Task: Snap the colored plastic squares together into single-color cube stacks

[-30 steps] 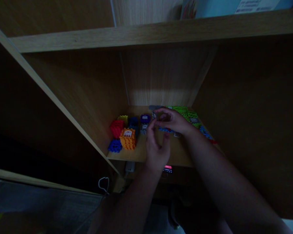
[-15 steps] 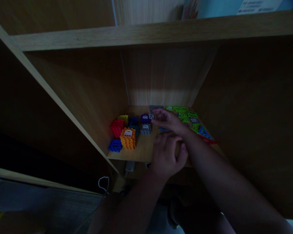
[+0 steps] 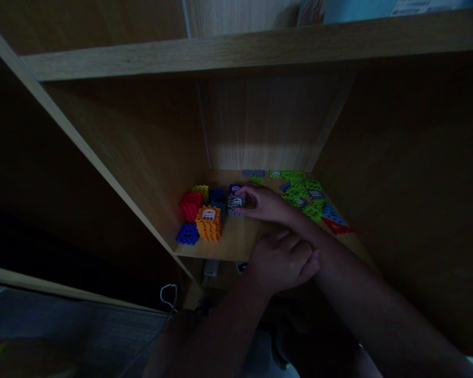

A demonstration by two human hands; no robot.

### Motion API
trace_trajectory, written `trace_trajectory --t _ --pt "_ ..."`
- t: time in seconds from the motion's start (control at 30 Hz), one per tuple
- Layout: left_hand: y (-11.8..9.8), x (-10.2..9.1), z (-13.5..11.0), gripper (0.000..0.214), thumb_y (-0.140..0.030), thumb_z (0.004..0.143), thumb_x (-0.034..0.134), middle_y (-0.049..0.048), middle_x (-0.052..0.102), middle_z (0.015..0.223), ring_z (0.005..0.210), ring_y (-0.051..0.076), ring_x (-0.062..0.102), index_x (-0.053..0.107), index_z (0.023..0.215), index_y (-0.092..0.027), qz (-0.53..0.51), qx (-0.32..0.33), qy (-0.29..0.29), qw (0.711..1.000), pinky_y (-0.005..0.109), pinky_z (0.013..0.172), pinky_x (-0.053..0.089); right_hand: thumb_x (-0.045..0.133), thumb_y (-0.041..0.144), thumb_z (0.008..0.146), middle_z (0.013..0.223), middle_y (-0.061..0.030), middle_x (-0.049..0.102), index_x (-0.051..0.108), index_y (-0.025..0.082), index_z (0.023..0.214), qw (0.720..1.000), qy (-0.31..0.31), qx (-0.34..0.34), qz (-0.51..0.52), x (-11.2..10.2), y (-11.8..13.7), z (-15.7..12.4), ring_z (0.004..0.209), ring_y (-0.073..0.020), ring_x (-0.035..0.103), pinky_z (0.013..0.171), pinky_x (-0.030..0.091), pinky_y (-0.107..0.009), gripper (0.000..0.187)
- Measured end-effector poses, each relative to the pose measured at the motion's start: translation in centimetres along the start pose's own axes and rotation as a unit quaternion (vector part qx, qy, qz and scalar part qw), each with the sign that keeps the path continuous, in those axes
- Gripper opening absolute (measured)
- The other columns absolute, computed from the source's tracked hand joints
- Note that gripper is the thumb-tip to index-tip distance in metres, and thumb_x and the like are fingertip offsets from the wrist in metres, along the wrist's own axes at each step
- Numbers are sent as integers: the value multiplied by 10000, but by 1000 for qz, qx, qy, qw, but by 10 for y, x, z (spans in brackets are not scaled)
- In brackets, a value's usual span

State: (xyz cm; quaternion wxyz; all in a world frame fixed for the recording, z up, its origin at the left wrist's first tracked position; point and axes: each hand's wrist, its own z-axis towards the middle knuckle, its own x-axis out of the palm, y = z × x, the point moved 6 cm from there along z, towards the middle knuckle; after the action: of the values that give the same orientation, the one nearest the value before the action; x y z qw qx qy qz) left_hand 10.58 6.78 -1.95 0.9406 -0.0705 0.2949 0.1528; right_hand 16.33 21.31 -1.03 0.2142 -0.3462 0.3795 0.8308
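so it's pretty dim inside this wooden cabinet, but here's what I can make out; the right hand (image 3: 263, 203) has a grey window piece (image 3: 238, 201) pinched between thumb and fingers, right at the grey stack (image 3: 232, 211) on the shelf (image 3: 236, 239); can't tell if the piece is resting on the stack or just above it; a purple stack (image 3: 232, 188) sits just behind that; the left hand (image 3: 281, 260) is nearer the camera, fingers curled in by the right forearm, and its palm is hidden so I can't tell whether it's closed on anything

over on the left there's an orange stack (image 3: 208, 224) with a window piece on top, a blue piece (image 3: 187, 234) lying next to it, plus red pieces (image 3: 191, 207) and a yellow piece (image 3: 200, 191) behind; on the right, loads of green pieces (image 3: 299, 187) are spread out flat, with red pieces at the near end (image 3: 336, 226)
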Motion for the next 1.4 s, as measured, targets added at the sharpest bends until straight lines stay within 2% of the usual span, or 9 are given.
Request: trace_trajectory --t 0.27,0.6,0.93,1.17,1.27,1.33,1.4 --pt "0 0 0 341 -303 1036 571 3 660 703 660 152 610 637 716 -208 1 7 -15 1000 337 633 485 844 449 893 1107 -63 706 684 227 1140 1000 3 -23 -9 3 -1 0 985 -223 661 878 519 -361 369" --pt "1 8 -2 301 -317 1027 588 32 699 754 706 168 654 674 760 -207 5 -9 45 999 336 659 509 815 480 915 1160 -80 701 721 257 1209 1000 16 -17 4 5 -5 -2 1050 -257 682 954 553 -417 381" --pt "0 5 -2 326 -312 1035 572 10 675 719 685 152 639 649 736 -208 4 -4 15 1000 333 663 505 835 463 909 1219 -96 696 724 243 1232 1000 22 -13 -5 6 -7 -2 1106 -261 685 991 560 -420 406" --pt "0 6 -1 319 -312 1034 576 20 693 738 691 159 649 659 746 -203 3 -3 29 1000 341 645 507 837 488 905 1247 -85 684 710 271 1273 1000 21 -9 6 7 -8 -3 1087 -256 686 991 562 -423 446" --pt "0 5 0 326 -305 1034 576 18 676 726 687 162 642 650 732 -205 5 -7 27 1000 347 633 496 784 514 948 1180 -80 706 718 259 1240 1000 -9 -6 3 -2 -4 -2 1025 -249 693 962 561 -419 392" --pt "1 5 0 321 -306 1032 582 20 673 725 685 166 640 651 735 -208 8 -11 32 999 352 630 493 672 512 1027 1117 -80 724 732 254 1169 998 -63 13 -16 -15 -7 -2 1009 -256 695 968 552 -424 300" --pt "0 5 -1 311 -307 1029 586 18 668 718 674 166 638 656 742 -210 7 -7 28 1000 351 622 490 536 483 1094 1080 -106 735 741 240 1107 988 -137 52 -53 -33 -18 -6 1018 -278 694 978 545 -433 318"
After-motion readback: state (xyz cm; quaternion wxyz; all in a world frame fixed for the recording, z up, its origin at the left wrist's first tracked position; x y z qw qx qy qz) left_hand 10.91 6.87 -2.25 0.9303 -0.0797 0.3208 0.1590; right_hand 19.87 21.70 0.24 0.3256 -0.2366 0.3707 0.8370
